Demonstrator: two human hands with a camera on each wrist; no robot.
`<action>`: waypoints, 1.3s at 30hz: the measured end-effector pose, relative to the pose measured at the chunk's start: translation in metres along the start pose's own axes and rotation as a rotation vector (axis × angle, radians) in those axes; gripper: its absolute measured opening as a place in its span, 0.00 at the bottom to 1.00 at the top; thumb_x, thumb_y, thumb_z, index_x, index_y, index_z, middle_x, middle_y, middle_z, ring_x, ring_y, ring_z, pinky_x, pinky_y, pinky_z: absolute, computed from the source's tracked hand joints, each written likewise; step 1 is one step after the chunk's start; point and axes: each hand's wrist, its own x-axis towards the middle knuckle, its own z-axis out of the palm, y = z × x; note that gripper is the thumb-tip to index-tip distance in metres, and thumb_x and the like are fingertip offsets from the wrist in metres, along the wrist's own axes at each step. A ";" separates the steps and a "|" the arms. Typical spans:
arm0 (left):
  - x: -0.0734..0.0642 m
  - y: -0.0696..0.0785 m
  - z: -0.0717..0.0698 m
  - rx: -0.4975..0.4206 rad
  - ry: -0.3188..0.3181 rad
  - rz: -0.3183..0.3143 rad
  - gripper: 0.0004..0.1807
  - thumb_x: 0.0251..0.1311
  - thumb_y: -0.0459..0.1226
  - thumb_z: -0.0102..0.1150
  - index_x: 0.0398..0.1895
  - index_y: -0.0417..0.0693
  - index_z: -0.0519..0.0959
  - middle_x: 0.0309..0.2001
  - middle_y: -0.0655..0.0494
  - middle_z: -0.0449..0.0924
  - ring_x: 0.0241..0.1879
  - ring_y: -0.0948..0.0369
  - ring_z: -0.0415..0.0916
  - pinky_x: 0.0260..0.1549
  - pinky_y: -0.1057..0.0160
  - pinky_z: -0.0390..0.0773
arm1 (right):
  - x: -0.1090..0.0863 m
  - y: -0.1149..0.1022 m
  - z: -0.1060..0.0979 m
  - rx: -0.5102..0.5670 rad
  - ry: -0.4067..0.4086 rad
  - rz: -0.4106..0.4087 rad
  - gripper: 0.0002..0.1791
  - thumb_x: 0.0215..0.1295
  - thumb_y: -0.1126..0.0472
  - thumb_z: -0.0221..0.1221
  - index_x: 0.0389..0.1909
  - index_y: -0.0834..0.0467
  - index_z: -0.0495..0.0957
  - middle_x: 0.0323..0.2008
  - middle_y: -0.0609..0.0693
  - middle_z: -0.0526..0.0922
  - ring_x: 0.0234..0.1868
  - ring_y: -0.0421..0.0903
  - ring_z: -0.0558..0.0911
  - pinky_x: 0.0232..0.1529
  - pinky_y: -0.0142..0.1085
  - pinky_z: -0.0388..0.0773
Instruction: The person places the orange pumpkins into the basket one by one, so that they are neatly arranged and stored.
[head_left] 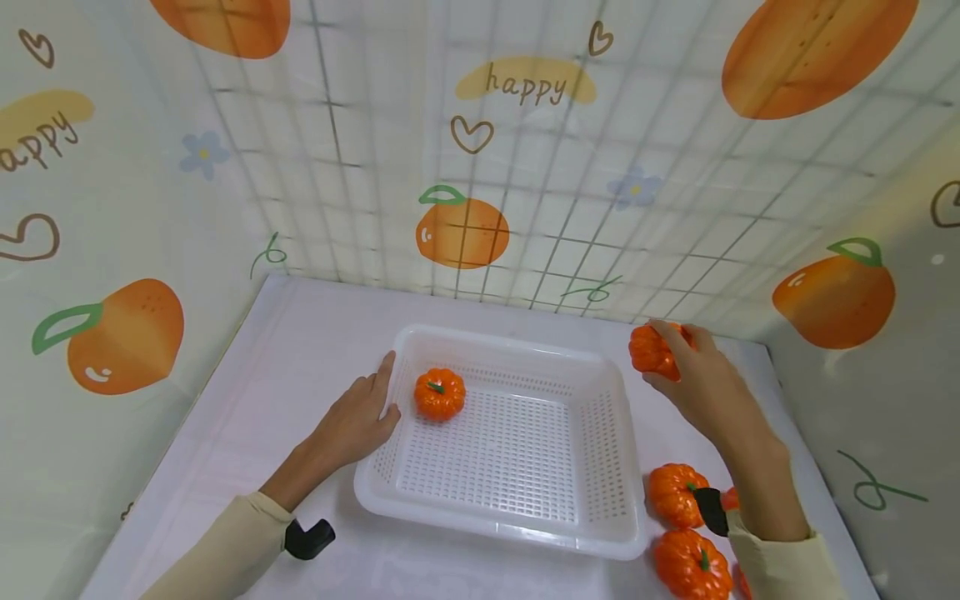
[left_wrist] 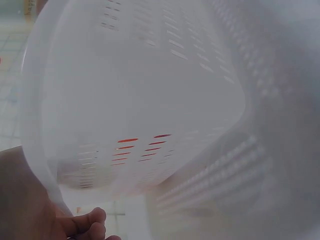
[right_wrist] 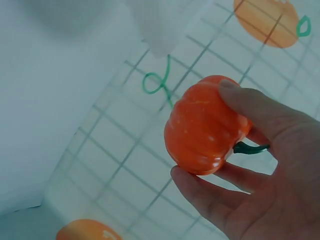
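Observation:
A white plastic basket with perforated walls stands on the table, one small orange pumpkin lying inside near its left end. My left hand holds the basket's left rim, with the thumb over the edge; the left wrist view shows the outer basket wall and curled fingertips beside it. Beyond the basket's right side, my right hand grips another pumpkin above the table. In the right wrist view, thumb and fingers pinch this pumpkin from opposite sides, its green stem towards the palm.
To the right of the basket sit more pumpkins, one behind another, with others partly hidden by the right forearm. A patterned curtain with a grid and orange fruit prints encloses the white table at the back and sides.

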 end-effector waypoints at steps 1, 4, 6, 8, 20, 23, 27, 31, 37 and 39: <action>0.000 0.000 0.000 0.003 0.000 0.000 0.44 0.68 0.39 0.53 0.80 0.41 0.42 0.49 0.40 0.75 0.34 0.56 0.68 0.26 0.67 0.79 | 0.001 -0.003 0.000 0.001 0.002 -0.009 0.43 0.62 0.60 0.67 0.76 0.54 0.57 0.66 0.74 0.58 0.54 0.77 0.69 0.44 0.71 0.72; 0.000 0.000 -0.001 0.002 0.001 0.005 0.43 0.68 0.38 0.52 0.80 0.40 0.42 0.49 0.40 0.75 0.34 0.56 0.68 0.26 0.67 0.79 | 0.004 -0.013 -0.001 0.009 -0.001 -0.034 0.43 0.63 0.61 0.67 0.76 0.52 0.57 0.67 0.73 0.58 0.54 0.76 0.70 0.44 0.71 0.72; 0.000 0.000 -0.001 0.001 0.001 0.006 0.43 0.68 0.38 0.52 0.80 0.40 0.42 0.49 0.40 0.76 0.35 0.56 0.68 0.26 0.67 0.79 | 0.005 -0.018 -0.002 0.011 0.004 -0.061 0.42 0.63 0.61 0.67 0.75 0.52 0.57 0.66 0.73 0.58 0.53 0.76 0.71 0.43 0.70 0.73; 0.000 0.001 -0.001 -0.003 0.001 0.006 0.43 0.67 0.38 0.52 0.80 0.40 0.42 0.49 0.40 0.76 0.35 0.56 0.68 0.26 0.67 0.79 | 0.006 -0.024 -0.002 0.014 0.010 -0.089 0.42 0.63 0.61 0.67 0.75 0.52 0.58 0.66 0.73 0.59 0.52 0.75 0.72 0.43 0.69 0.75; 0.000 0.001 -0.001 -0.007 0.008 0.002 0.44 0.67 0.38 0.53 0.80 0.40 0.42 0.51 0.39 0.75 0.36 0.55 0.69 0.28 0.64 0.82 | 0.014 -0.062 0.018 0.003 0.018 -0.229 0.41 0.60 0.61 0.70 0.73 0.52 0.61 0.65 0.68 0.63 0.46 0.68 0.77 0.37 0.59 0.82; 0.000 0.001 -0.001 -0.010 0.005 0.005 0.44 0.68 0.38 0.53 0.80 0.40 0.42 0.51 0.39 0.75 0.35 0.55 0.69 0.28 0.65 0.81 | 0.015 -0.072 0.027 -0.006 -0.008 -0.246 0.42 0.60 0.60 0.70 0.73 0.50 0.61 0.66 0.67 0.62 0.47 0.68 0.77 0.37 0.58 0.82; 0.000 0.001 -0.001 -0.009 -0.002 0.004 0.44 0.68 0.38 0.53 0.80 0.39 0.42 0.51 0.38 0.75 0.35 0.55 0.69 0.28 0.65 0.81 | 0.014 -0.081 0.038 -0.012 -0.009 -0.300 0.41 0.59 0.60 0.71 0.71 0.49 0.63 0.64 0.66 0.65 0.47 0.66 0.77 0.36 0.55 0.83; 0.001 -0.001 0.000 -0.006 -0.003 0.008 0.44 0.68 0.38 0.53 0.79 0.39 0.42 0.51 0.38 0.75 0.36 0.55 0.69 0.29 0.64 0.81 | 0.011 -0.090 0.047 -0.022 0.018 -0.362 0.39 0.57 0.59 0.72 0.68 0.50 0.65 0.61 0.65 0.69 0.44 0.63 0.78 0.34 0.52 0.83; 0.001 -0.001 0.000 -0.009 0.001 0.011 0.44 0.68 0.38 0.54 0.79 0.39 0.42 0.51 0.38 0.75 0.36 0.55 0.69 0.28 0.65 0.80 | 0.011 -0.103 0.059 -0.045 0.018 -0.415 0.38 0.54 0.59 0.74 0.67 0.51 0.69 0.58 0.63 0.72 0.42 0.61 0.80 0.36 0.48 0.84; 0.001 -0.001 0.000 -0.013 -0.001 0.010 0.44 0.68 0.38 0.54 0.79 0.39 0.42 0.51 0.38 0.75 0.36 0.55 0.69 0.28 0.65 0.81 | 0.012 -0.106 0.063 -0.050 0.009 -0.434 0.38 0.54 0.59 0.74 0.67 0.52 0.70 0.58 0.62 0.72 0.42 0.61 0.80 0.36 0.47 0.84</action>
